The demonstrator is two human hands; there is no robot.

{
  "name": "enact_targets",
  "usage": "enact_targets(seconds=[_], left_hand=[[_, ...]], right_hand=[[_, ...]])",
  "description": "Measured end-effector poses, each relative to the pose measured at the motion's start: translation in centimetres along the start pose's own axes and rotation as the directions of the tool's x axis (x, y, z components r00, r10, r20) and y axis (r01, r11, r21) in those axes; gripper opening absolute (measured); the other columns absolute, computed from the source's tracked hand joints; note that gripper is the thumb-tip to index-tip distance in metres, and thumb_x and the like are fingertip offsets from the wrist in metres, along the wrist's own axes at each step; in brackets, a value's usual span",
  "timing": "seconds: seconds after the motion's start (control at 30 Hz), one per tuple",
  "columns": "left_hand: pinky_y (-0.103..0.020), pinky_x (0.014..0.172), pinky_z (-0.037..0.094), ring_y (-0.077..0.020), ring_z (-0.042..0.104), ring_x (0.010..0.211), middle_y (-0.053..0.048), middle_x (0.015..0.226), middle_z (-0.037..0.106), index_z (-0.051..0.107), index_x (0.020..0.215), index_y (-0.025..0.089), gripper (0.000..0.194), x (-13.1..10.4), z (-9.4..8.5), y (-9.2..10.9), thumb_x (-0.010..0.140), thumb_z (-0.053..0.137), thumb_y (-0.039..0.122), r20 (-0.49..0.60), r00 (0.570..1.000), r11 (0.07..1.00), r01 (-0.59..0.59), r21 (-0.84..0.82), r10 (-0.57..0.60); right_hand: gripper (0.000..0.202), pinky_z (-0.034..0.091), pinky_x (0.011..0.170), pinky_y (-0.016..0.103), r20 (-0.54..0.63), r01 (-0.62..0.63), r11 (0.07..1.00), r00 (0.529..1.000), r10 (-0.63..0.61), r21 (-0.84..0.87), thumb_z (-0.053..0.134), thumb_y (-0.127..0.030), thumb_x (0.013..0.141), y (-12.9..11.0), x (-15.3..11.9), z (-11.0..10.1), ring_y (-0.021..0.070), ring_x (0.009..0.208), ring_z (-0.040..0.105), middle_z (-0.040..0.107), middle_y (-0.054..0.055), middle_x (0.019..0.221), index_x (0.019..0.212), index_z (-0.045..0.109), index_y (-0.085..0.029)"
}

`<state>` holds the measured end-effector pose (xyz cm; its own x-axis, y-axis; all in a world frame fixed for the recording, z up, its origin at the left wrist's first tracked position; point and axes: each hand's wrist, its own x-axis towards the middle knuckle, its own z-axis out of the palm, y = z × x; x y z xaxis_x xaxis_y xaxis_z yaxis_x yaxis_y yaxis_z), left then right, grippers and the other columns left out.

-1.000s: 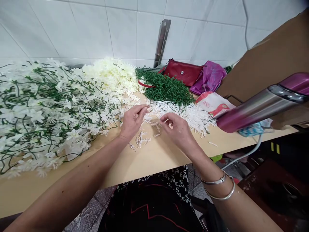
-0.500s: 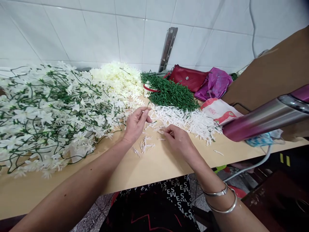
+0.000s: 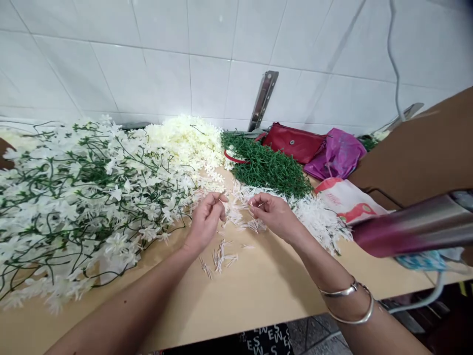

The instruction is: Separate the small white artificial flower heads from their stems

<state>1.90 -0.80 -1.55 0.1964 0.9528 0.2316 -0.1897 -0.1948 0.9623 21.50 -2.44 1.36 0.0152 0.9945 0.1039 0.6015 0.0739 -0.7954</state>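
My left hand (image 3: 209,222) is closed in a pinch above the table, thumb against the fingers, on a thin green stem that is mostly hidden now. Facing it, my right hand (image 3: 275,214) pinches at the near edge of a pile of white stamen pieces (image 3: 321,222); whatever is between its fingertips is too small to make out. A gap separates the two hands. Below them a few loose white stamens (image 3: 220,257) lie scattered on the table. Behind my right hand is a heap of short green plastic stems (image 3: 271,165).
White artificial flowers on green stems (image 3: 111,197) cover the left side. Cream petals (image 3: 188,140) are heaped near the tiled wall. A red purse (image 3: 293,142), a purple plastic bag (image 3: 338,153), a white-and-red packet (image 3: 353,199) and a steel-and-purple flask (image 3: 410,224) stand or lie at right.
The camera view has tilted up, so the table things sit lower in the picture. My right hand has moved farther in over the white stamens. The green stem tip above my left fingers shows less.
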Motion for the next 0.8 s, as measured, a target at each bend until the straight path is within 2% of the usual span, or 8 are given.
enact_targets(seconds=[0.17,0.27,0.4,0.5,0.6,0.7,0.77,0.8], left_hand=[[-0.024,0.054,0.032,-0.0115,0.036,0.057,0.006,0.066,0.038,0.059,0.104,0.021,0.019,-0.5,0.1,0.2,0.099,0.049,0.035,0.124,0.985,0.988,0.109,0.114,-0.123],[-0.026,0.056,0.030,-0.0126,0.036,0.060,0.005,0.068,0.039,0.060,0.106,0.022,0.024,-0.4,0.1,0.5,0.101,0.049,0.042,0.178,0.975,0.974,0.099,0.203,-0.136],[-0.028,0.062,0.033,-0.0137,0.043,0.064,0.002,0.071,0.047,0.064,0.098,0.021,0.028,-0.2,0.1,0.8,0.103,0.045,0.041,0.225,0.967,0.934,0.038,0.354,-0.124],[-0.028,0.062,0.036,-0.0140,0.046,0.062,0.002,0.068,0.050,0.063,0.101,0.021,0.029,-0.1,0.2,0.6,0.104,0.043,0.041,0.224,0.959,0.943,0.098,0.317,-0.175],[-0.028,0.065,0.041,-0.0144,0.051,0.066,0.001,0.072,0.054,0.060,0.105,0.021,0.029,0.1,0.3,0.3,0.104,0.042,0.043,0.177,0.963,0.971,0.175,0.160,-0.203],[-0.026,0.066,0.042,-0.0136,0.048,0.068,0.002,0.074,0.051,0.058,0.104,0.021,0.027,0.6,0.3,0.4,0.101,0.050,0.046,0.084,0.961,0.964,0.264,0.014,-0.265],[-0.024,0.061,0.038,-0.0119,0.042,0.065,0.004,0.071,0.044,0.058,0.100,0.021,0.029,1.0,0.3,0.7,0.096,0.060,0.050,0.043,0.944,0.943,0.329,-0.051,-0.327],[-0.023,0.059,0.036,-0.0111,0.039,0.063,0.005,0.069,0.041,0.059,0.098,0.021,0.032,1.2,0.3,0.9,0.092,0.064,0.051,0.022,0.936,0.933,0.352,-0.073,-0.352]], right_hand=[[0.018,0.045,0.071,0.031,-0.062,0.053,0.971,0.996,-0.069,-0.232,0.057,-0.016,0.084,0.1,5.2,-0.1,0.0174,0.072,0.060,0.064,0.003,0.081,0.096,0.070,-0.018],[0.023,0.042,0.074,0.031,0.008,0.092,0.929,0.995,-0.095,-0.358,0.055,-0.010,0.086,-0.5,7.4,-0.1,0.0188,0.079,0.061,0.066,0.005,0.089,0.098,0.073,-0.019],[0.018,0.037,0.069,0.031,0.130,0.131,0.869,0.989,-0.077,-0.477,0.058,-0.008,0.086,-1.4,9.0,0.2,0.0201,0.076,0.062,0.068,0.008,0.087,0.079,0.072,-0.019],[0.022,0.033,0.065,0.032,0.187,0.145,0.841,0.981,-0.054,-0.521,0.061,-0.005,0.083,-1.8,9.7,0.4,0.0198,0.068,0.059,0.065,0.008,0.077,0.065,0.065,-0.018],[0.025,0.032,0.065,0.033,0.206,0.152,0.835,0.977,-0.047,-0.529,0.056,-0.004,0.084,-1.4,9.9,0.3,0.0186,0.065,0.055,0.063,0.007,0.076,0.065,0.061,-0.018],[0.015,0.036,0.065,0.032,0.171,0.108,0.924,0.984,-0.047,-0.367,0.056,-0.012,0.088,-0.6,9.8,0.0,0.0169,0.067,0.053,0.062,0.005,0.080,0.076,0.062,-0.019],[0.008,0.038,0.065,0.030,0.157,0.023,1.000,0.987,-0.019,-0.022,0.061,-0.023,0.089,-0.1,9.4,-0.2,0.0158,0.067,0.051,0.059,0.001,0.078,0.081,0.062,-0.020],[0.010,0.038,0.064,0.029,0.173,-0.032,0.983,0.985,0.000,0.183,0.064,-0.029,0.088,0.1,9.1,-0.2,0.0152,0.067,0.050,0.058,0.000,0.075,0.083,0.063,-0.020]])
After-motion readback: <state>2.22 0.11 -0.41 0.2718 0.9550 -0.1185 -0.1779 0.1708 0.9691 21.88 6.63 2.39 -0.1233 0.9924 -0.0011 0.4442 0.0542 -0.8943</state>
